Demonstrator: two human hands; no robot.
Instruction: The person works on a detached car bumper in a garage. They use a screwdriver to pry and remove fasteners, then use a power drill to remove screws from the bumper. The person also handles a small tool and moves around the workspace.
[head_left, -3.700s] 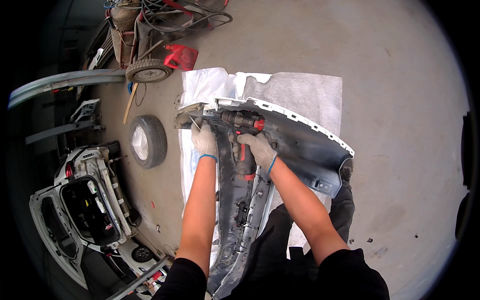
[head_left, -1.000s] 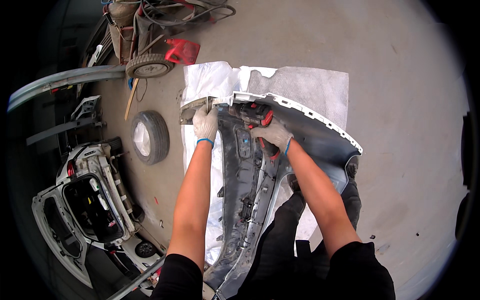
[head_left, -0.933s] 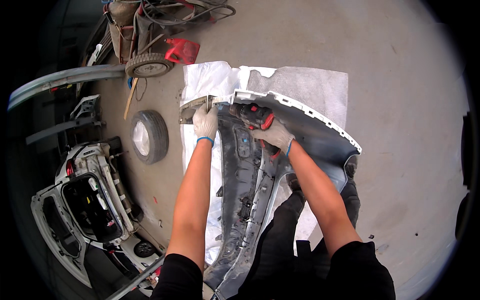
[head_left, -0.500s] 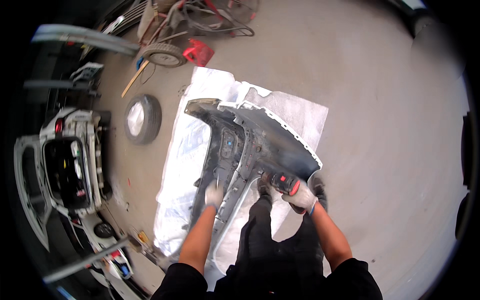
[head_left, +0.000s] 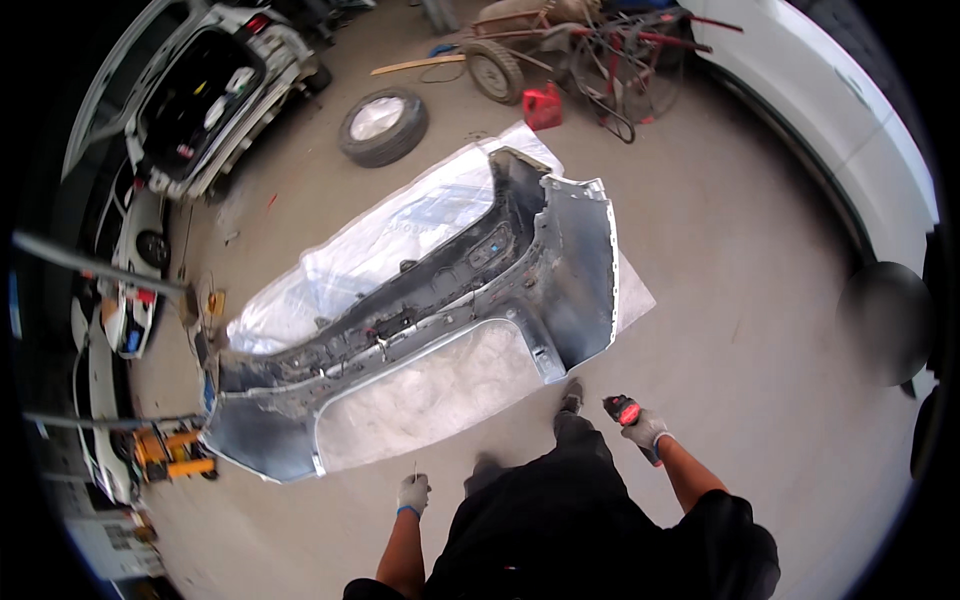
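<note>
My right hand (head_left: 646, 428), in a pale work glove, grips a black and red cordless drill (head_left: 625, 408) out to the right of my legs. At the lower left my gloved left hand (head_left: 413, 493) is closed around a tool with a thin, upright metal shaft (head_left: 416, 467); its handle is hidden in the fist. In front of me a car bumper cover (head_left: 585, 275) lies with its dark inner side up and pale edges showing. Neither hand touches it. Beneath the bumper a white sheet (head_left: 345, 265) covers part of the floor.
Beyond the sheet lie a tyre (head_left: 390, 150) and a red jerrycan (head_left: 542, 107), with a wheeled cart (head_left: 495, 72) behind. A white car (head_left: 830, 110) stands at right. A car with its tailgate up (head_left: 215, 95) is at far left, near a yellow-orange jack-like device (head_left: 175, 455).
Both hands have come away from the bumper. I have stepped back and turned, so the bumper now lies slantwise across the view. Drill and thin-shafted tool remain in my hands.
</note>
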